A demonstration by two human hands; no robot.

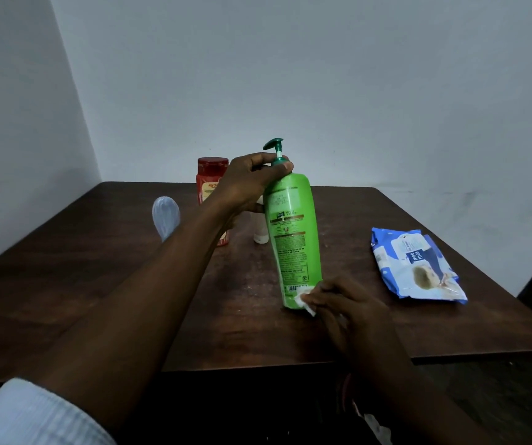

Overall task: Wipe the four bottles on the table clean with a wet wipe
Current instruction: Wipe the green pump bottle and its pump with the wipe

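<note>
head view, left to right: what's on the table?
pale blue bottle → red bottle → small white bottle, partly hidden → green pump bottle → wet wipe pack

This looks like a plain room in a home. Two bare, pale painted walls [322, 75] meet in a corner at the upper left of the frame, and a dark wooden table [450, 326] with a scuffed top is set into that corner, filling the lower half. What stands on it is ordinary household stuff: a green pump bottle [293, 239] at the centre, a red bottle [212, 170] with a red lid behind it, and a blue-and-white pack of wipes [415, 264] at the right. The light is dim and bluish.
</note>
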